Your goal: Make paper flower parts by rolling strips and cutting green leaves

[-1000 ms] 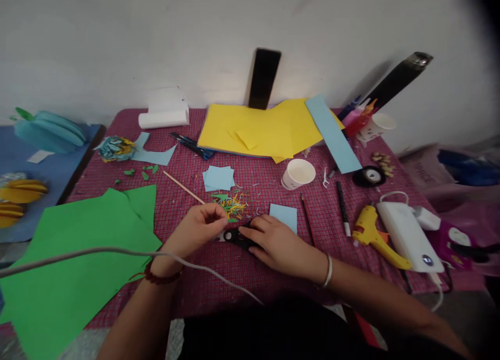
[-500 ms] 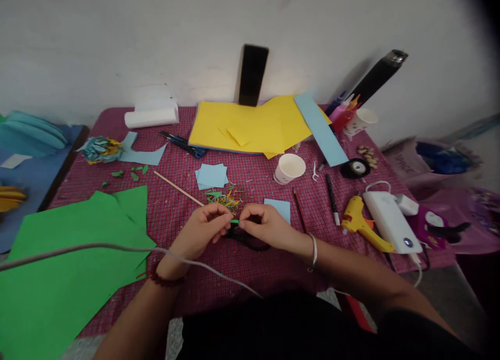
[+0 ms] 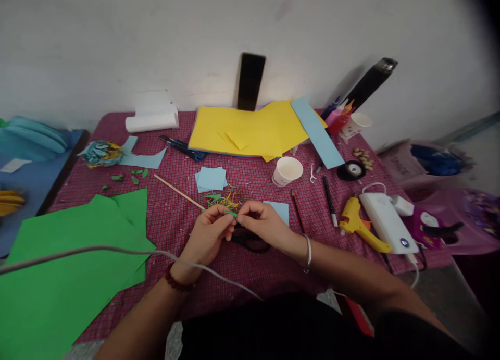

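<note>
Between my two hands is a small green paper piece (image 3: 231, 213), pinched from both sides. My left hand (image 3: 211, 232) grips its left end with thumb and fingers, while my right hand (image 3: 264, 223) pinches the right end. Black-handled scissors (image 3: 252, 241) lie on the cloth just below the right hand, partly covered by it. Behind the hands is a pile of thin green and yellow paper scraps (image 3: 224, 199). A thin wooden stick (image 3: 177, 189) runs toward the left hand. Light blue paper squares (image 3: 211, 178) are stacked beyond it.
Large green sheets (image 3: 78, 256) cover the left side, with a grey cable (image 3: 117, 249) crossing in front. A white paper cup (image 3: 287, 171), a yellow glue gun (image 3: 361, 222) and a white power bank (image 3: 386, 219) stand right. Yellow sheets (image 3: 250, 128) lie at the back.
The green piece now sits at a slant between the fingertips, and both hands have shifted slightly upward. The whole view has moved a little; the table items stay in place.
</note>
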`<state>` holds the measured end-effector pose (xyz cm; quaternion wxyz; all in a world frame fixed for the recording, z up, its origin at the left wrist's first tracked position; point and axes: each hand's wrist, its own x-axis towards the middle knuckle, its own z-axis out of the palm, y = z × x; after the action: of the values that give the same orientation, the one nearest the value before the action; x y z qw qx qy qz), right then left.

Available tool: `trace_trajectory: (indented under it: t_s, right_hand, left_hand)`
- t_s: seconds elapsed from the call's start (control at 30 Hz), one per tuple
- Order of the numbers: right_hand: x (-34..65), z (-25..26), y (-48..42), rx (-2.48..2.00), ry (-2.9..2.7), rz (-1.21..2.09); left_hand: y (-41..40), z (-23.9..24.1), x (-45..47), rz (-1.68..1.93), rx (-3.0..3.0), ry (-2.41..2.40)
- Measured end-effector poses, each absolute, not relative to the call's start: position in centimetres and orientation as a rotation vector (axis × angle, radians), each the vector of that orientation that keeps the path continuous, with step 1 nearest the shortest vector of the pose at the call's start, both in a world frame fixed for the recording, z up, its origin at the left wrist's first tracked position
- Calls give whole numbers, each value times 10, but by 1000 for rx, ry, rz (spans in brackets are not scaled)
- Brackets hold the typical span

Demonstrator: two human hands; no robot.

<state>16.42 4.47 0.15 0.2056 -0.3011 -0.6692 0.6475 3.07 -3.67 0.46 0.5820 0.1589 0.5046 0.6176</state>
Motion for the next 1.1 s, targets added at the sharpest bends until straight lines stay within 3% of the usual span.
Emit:
trace_trajectory:
  t_s: [0.1, 0.27, 0.43, 0.53, 0.8, 0.93, 1.1]
  right_hand:
    - [175, 8, 44, -732, -2210, 1570]
    - [197, 15, 38, -528, -2910, 789]
    - [197, 8, 40, -476, -3039, 575]
    - [195, 10, 50, -537, -2961, 774]
    - [202, 15, 77, -774, -2068, 2105]
    - [195, 10, 73, -726, -1852, 2360]
    - [191, 5, 71, -708, -1778, 2413]
  left_hand:
    - [-37, 7, 25, 1464, 372, 1235]
    - [-36, 14, 3, 1566, 399, 1352]
    - [-40, 21, -19, 1683, 406, 1410]
    - [-47, 30, -30, 1749, 413, 1393]
    - [-57, 42, -40, 1793, 464, 1349]
    - [-51, 32, -34, 1713, 431, 1392]
    - [-48, 26, -32, 1650, 396, 1360]
